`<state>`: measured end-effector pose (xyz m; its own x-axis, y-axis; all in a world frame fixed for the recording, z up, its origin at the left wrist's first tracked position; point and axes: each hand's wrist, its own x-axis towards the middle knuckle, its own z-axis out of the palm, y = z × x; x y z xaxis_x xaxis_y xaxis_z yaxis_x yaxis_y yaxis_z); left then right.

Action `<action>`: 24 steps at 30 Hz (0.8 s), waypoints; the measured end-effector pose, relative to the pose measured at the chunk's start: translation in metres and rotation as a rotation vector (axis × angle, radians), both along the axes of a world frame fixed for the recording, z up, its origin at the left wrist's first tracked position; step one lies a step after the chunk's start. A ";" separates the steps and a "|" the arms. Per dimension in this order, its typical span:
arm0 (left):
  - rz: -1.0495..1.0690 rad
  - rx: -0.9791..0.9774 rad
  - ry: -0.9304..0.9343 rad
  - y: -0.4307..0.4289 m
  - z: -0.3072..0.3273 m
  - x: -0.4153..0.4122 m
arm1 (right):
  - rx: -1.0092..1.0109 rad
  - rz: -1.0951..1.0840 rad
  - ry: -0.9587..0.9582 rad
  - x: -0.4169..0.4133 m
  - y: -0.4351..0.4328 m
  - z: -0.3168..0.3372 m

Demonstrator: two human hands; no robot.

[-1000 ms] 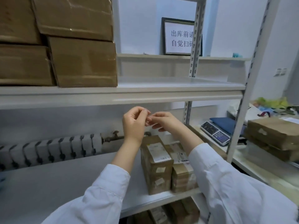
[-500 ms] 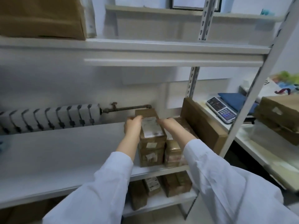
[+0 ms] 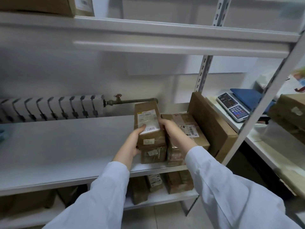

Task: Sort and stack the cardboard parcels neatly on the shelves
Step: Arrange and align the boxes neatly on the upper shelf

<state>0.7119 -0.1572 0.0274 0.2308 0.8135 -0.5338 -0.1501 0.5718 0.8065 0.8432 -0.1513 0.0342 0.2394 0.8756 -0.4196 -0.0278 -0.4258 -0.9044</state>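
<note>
A long brown parcel [image 3: 147, 118] with a white label lies on top of another parcel [image 3: 153, 154] on the middle shelf [image 3: 66, 146]. My left hand [image 3: 134, 142] grips its near left side, thumb on the label. My right hand [image 3: 167, 126] grips its right side. Right of this stack sits a second stack of labelled parcels [image 3: 186, 128]. A big flat box [image 3: 212, 124] stands on edge against the shelf post.
A radiator [image 3: 49, 109] with a pipe and valve runs along the wall behind the shelf. More parcels [image 3: 155, 182] sit on the lower shelf. A scale with keypad [image 3: 234, 106] and boxes [image 3: 292, 111] rest on the right-hand rack. Boxes [image 3: 41, 5] fill the upper shelf.
My hands came down from in front of the upper shelf edge and took hold of the top parcel on both sides. My view tilted down and moved closer.
</note>
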 end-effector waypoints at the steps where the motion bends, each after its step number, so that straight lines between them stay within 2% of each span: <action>1: 0.030 -0.011 -0.041 0.002 -0.003 -0.004 | 0.005 0.003 0.014 -0.001 0.000 0.003; 3: 0.107 -0.036 -0.133 0.008 -0.011 -0.014 | -0.014 -0.006 -0.005 -0.002 0.004 0.003; 7: 0.237 -0.058 -0.286 0.017 -0.025 -0.025 | -0.135 0.016 -0.228 -0.008 0.007 -0.007; 9: 0.275 -0.068 -0.334 0.019 -0.028 -0.028 | -0.166 0.050 -0.281 -0.013 0.009 -0.011; 14: 0.297 -0.085 -0.396 0.026 -0.036 -0.036 | -0.171 0.076 -0.250 -0.022 0.018 -0.013; 24: 0.188 -0.122 -0.331 0.045 -0.050 -0.043 | -0.205 0.041 -0.095 -0.029 0.034 -0.022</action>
